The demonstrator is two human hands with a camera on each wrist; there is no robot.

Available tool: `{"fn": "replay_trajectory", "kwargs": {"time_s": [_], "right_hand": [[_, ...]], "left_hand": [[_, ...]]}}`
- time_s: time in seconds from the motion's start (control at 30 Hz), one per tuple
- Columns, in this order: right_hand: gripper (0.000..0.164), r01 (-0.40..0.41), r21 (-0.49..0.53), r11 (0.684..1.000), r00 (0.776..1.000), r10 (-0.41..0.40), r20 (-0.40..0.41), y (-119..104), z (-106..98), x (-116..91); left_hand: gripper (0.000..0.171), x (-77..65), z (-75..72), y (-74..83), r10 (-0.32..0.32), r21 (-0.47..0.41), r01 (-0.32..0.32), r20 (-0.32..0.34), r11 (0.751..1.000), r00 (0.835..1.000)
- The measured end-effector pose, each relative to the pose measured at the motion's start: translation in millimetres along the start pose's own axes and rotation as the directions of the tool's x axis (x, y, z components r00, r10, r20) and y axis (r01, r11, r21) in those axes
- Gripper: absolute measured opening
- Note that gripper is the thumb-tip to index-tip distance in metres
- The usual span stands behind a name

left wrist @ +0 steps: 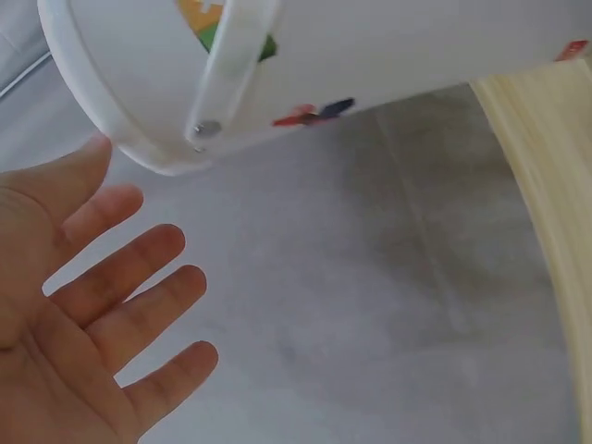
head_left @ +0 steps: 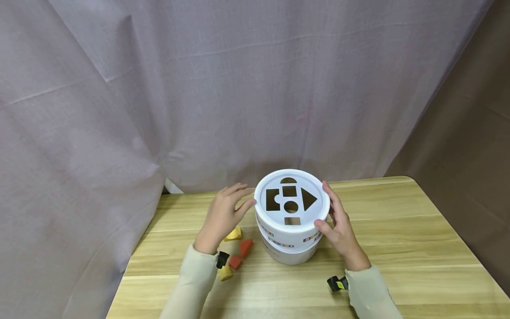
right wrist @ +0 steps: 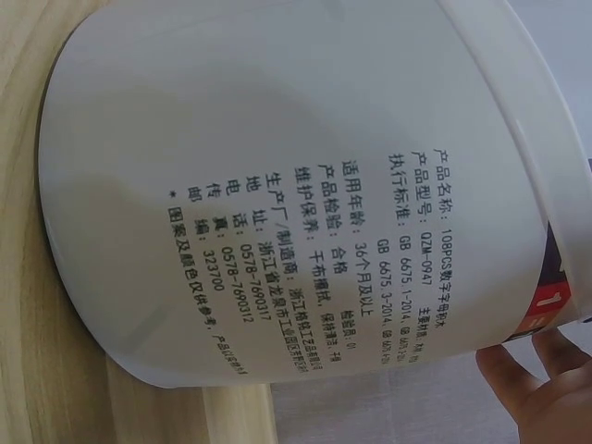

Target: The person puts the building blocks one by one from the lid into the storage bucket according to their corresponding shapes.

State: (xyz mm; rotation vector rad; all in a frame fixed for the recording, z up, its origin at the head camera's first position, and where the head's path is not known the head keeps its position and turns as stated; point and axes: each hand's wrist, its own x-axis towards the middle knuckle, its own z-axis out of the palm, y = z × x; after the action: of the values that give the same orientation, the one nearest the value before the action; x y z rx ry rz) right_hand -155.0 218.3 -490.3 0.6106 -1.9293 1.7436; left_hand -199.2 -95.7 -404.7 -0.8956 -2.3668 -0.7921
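Observation:
A white toy-block bucket [head_left: 292,257] stands upright on the table, topped by a white shape-sorter lid [head_left: 275,217] with cut-out holes. My right hand [head_left: 338,223] grips its right side at the lid's rim, thumb at the front and fingers farther back. On the opposite side, my left hand [head_left: 227,212] has its fingers loosely spread, the thumb tip right at the rim. The left wrist view shows a white handle [left wrist: 231,69] fixed to the bucket's wall. Printed text [right wrist: 351,250] covers the wall facing the right wrist camera.
Left of the bucket lie a yellow block [head_left: 233,234], a red triangular block [head_left: 245,247], a small red block [head_left: 235,262] and a yellow cylinder block [head_left: 225,272]. The wooden table [head_left: 414,248] ends at a grey curtain [head_left: 239,97] behind.

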Motion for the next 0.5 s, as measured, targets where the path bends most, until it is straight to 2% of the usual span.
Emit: {"fn": "replay_trajectory", "kwargs": {"time_s": [0.2,0.37,0.5], "right_hand": [[0.089,-0.012,0.002,1.000,1.000,0.012,0.001,0.7,-0.3,-0.9],[0.090,-0.012,-0.001,1.000,1.000,0.012,-0.006,0.1,-0.1,-1.1],[0.090,-0.016,0.002,1.000,1.000,0.016,-0.007,0.6,0.8,-1.0]], "left_hand": [[0.032,-21.8,-1.0,-10.7,-0.028,0.015,0.028,-0.020,1.000,0.999],[0.031,-41.3,2.7,-21.8,-0.119,0.050,0.117,0.037,0.992,0.992],[0.030,-54.5,6.8,-31.7,-0.169,0.077,0.164,0.064,0.983,0.984]]}}
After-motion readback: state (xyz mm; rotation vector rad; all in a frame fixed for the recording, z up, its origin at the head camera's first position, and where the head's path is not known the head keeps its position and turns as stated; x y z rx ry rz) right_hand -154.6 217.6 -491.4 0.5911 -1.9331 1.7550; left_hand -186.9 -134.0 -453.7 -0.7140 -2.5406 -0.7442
